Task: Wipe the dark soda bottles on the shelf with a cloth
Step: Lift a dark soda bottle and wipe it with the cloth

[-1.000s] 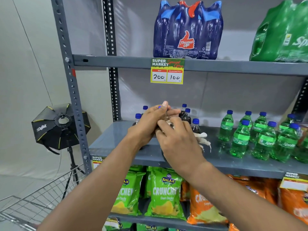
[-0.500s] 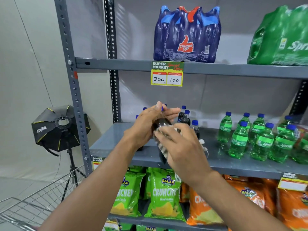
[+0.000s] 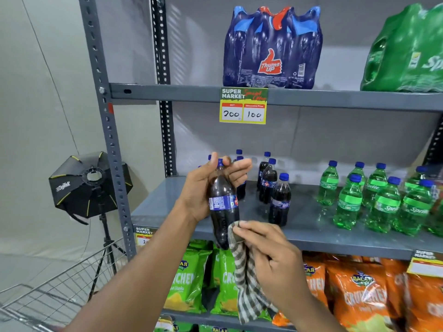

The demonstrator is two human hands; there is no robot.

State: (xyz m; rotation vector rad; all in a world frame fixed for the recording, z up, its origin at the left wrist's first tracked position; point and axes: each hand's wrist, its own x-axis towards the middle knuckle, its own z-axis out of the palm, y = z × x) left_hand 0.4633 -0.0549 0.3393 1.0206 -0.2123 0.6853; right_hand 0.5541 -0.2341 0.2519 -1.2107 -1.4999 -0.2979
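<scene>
- At the far left a black softbox light (image 3: 90, 185) stands on its tripod, and the wire rim of a shopping cart (image 3: 60, 287) shows in the lower left corner.
- Your left hand (image 3: 203, 188) is wrapped around the neck and shoulder of a dark Thums Up bottle (image 3: 223, 207), thumb up beside its blue cap, fingers curled behind it.
- You hold that bottle off the shelf, in front of the middle shelf (image 3: 311, 226) edge, roughly upright with its base tipped a little toward you.
- Your right hand (image 3: 271, 255) is closed on a checked cloth (image 3: 244, 276), bunching it; the fingertips press the cloth's top fold against the lower part of the bottle, and the rest hangs down loose.
- Behind your left hand more dark soda bottles (image 3: 268, 183) stand on the middle shelf, some hidden by the hand, three in plain sight just right of it.
- Above them a yellow price tag (image 3: 243, 106) hangs from the upper shelf, under a shrink-wrapped Thums Up pack (image 3: 272, 47).
- Further right, green Sprite bottles (image 3: 383, 200) stand in a group on the middle shelf, well apart from the dark ones.
- Below, green snack bags (image 3: 189, 279) sit left of orange snack bags (image 3: 359, 295).
</scene>
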